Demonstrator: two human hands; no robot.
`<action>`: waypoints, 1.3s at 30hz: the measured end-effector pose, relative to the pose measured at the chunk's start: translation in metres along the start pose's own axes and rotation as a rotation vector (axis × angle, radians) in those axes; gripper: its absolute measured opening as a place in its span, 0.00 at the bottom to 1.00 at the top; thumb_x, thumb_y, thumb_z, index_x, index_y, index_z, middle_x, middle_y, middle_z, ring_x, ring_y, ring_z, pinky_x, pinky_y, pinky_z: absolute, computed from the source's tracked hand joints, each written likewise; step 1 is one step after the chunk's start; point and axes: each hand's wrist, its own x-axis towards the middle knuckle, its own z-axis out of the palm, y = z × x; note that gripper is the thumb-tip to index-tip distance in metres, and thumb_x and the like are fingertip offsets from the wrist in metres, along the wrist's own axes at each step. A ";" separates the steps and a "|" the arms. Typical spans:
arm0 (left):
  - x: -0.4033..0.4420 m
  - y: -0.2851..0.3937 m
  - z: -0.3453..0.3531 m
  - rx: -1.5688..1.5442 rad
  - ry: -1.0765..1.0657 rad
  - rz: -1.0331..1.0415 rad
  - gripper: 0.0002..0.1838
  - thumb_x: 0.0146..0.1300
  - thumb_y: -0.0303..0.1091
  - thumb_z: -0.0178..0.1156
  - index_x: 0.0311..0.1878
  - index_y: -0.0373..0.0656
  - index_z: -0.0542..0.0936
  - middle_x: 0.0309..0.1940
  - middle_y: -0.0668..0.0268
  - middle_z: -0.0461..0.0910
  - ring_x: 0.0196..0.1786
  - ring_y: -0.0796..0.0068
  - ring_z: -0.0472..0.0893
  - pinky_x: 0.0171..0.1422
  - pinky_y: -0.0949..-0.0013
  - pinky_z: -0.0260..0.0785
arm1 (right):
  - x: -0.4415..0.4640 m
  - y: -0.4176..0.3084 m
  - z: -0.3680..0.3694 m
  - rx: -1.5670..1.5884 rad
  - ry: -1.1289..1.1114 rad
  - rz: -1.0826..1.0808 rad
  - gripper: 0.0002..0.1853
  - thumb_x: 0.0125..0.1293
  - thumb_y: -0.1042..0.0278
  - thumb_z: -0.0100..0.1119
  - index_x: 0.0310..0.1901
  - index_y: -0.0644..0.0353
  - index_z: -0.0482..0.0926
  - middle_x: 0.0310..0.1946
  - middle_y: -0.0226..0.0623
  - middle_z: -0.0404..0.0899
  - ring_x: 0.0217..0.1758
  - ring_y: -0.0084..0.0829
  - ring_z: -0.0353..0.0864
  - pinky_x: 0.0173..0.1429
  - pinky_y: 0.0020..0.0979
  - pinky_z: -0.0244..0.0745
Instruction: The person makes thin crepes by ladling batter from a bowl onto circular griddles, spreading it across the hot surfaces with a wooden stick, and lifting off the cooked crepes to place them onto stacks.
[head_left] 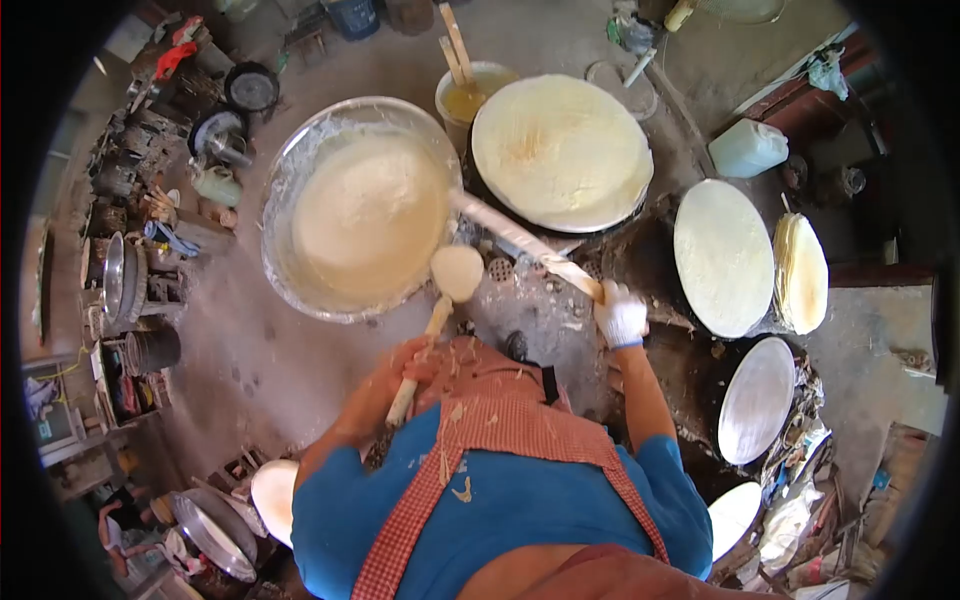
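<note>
My left hand (410, 370), bare, is wrapped round the wooden handle of a ladle (457, 273). The ladle's round bowl is coated or filled with pale batter and hangs just off the near rim of a large metal basin (280, 265) of batter (370, 220). In a white glove, my right hand (622, 315) grips one end of a long flat wooden stick (520, 238), slightly blurred. The stick's far end reaches the basin's right rim; I cannot tell if they touch. Beyond it, a thin round pancake (560, 150) covers a griddle.
At right, another pancake (725, 258) lies on a griddle beside a stack of flat pancakes (800, 275). A bare-looking round griddle (757, 400) sits nearer. Behind the basin stands a bucket (450, 105) with wooden sticks. A plastic jug (748, 148) stands far right. Another person (115, 530) is at lower left.
</note>
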 end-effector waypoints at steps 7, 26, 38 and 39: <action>-0.007 0.005 0.002 0.068 0.056 -0.016 0.07 0.60 0.34 0.52 0.30 0.43 0.66 0.14 0.69 0.59 0.12 0.83 0.58 0.10 0.80 0.52 | 0.144 -0.018 0.029 -0.129 -0.121 -0.458 0.07 0.49 0.64 0.52 0.32 0.54 0.73 0.30 0.40 0.74 0.27 0.39 0.79 0.33 0.41 0.72; 0.034 -0.016 0.064 0.126 0.192 0.092 0.14 0.61 0.36 0.51 0.24 0.41 0.62 0.11 0.70 0.57 0.10 0.83 0.57 0.08 0.80 0.50 | 0.392 0.195 -0.150 0.664 0.249 0.269 0.11 0.52 0.64 0.56 0.31 0.63 0.78 0.18 0.30 0.74 0.20 0.22 0.70 0.25 0.26 0.65; 0.168 -0.141 0.108 0.104 -0.052 0.067 0.22 0.65 0.33 0.46 0.63 0.55 0.62 0.19 0.69 0.60 0.14 0.84 0.60 0.15 0.80 0.58 | 0.208 0.537 -0.241 1.190 0.779 0.908 0.10 0.49 0.67 0.64 0.18 0.55 0.72 0.11 0.27 0.65 0.11 0.21 0.59 0.16 0.26 0.54; 0.173 -0.143 0.112 0.127 -0.054 0.058 0.23 0.65 0.33 0.46 0.64 0.55 0.61 0.20 0.69 0.61 0.14 0.85 0.60 0.15 0.80 0.58 | 0.179 0.561 -0.237 1.173 0.850 0.968 0.11 0.49 0.67 0.64 0.18 0.55 0.71 0.11 0.27 0.65 0.10 0.21 0.59 0.16 0.26 0.53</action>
